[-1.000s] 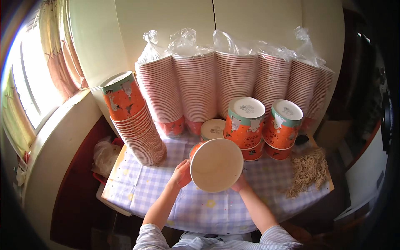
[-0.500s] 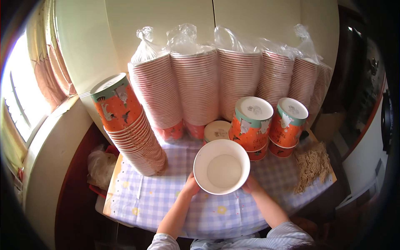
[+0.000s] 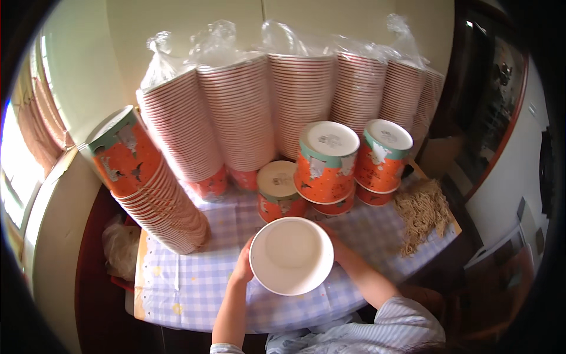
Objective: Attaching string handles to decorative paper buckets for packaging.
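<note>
Between my two hands is a white-lined paper bucket (image 3: 292, 255), its open mouth tilted toward me and nothing inside. My left hand (image 3: 243, 264) wraps its left side; my right hand (image 3: 336, 243) grips the other side, fingers partly hidden behind the wall. Just beyond stands an upside-down orange bucket with a green band (image 3: 277, 203). To its right, two more upside-down orange buckets, a nearer one (image 3: 326, 171) and a farther one (image 3: 382, 159), each rest on top of another. A tall leaning stack of nested buckets (image 3: 159, 200) is at the left.
Several tall stacks of buckets in clear plastic (image 3: 236, 112) line the back of the table. A heap of tan twine (image 3: 421, 209) lies at the right edge. The checked tablecloth (image 3: 200, 295) covers the table. A plastic bag (image 3: 119, 248) sits low beyond the left edge.
The view has shifted, moving the stacks left in the picture. The held bucket has come nearer me and tipped, showing a different slant of its inside. Both hands keep their hold.
</note>
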A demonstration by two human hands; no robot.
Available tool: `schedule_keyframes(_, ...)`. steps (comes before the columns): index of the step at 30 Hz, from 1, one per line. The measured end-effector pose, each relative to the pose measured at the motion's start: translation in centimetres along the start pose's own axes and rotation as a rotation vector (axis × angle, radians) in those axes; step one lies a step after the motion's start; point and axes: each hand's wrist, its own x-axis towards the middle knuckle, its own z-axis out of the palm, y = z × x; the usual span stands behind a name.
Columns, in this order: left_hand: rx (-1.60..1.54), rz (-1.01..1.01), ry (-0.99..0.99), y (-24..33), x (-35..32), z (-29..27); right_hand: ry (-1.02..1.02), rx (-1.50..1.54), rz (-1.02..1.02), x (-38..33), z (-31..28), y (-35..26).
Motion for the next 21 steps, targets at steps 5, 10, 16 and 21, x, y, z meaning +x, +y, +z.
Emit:
schedule_keyframes(5,0.025,0.165,-0.066,0.5,-1.3,1.0,0.006,0.064,0.035,0.8,-0.1,1.0)
schedule_keyframes(10,0.294,0.267,-0.080,0.9,-1.1,1.7,0.161,0.168,-0.062,0.2,0.2,-0.7)
schedule_keyframes(16,0.346,0.266,0.252,-2.4,-1.1,2.8,0.207,0.088,-0.292,0.3,-1.6,-1.3)
schedule_keyframes(21,0.296,0.298,0.290,-3.0,-0.6,3.5,0.378,-0.235,-0.456,-1.2,-2.7,-3.1)
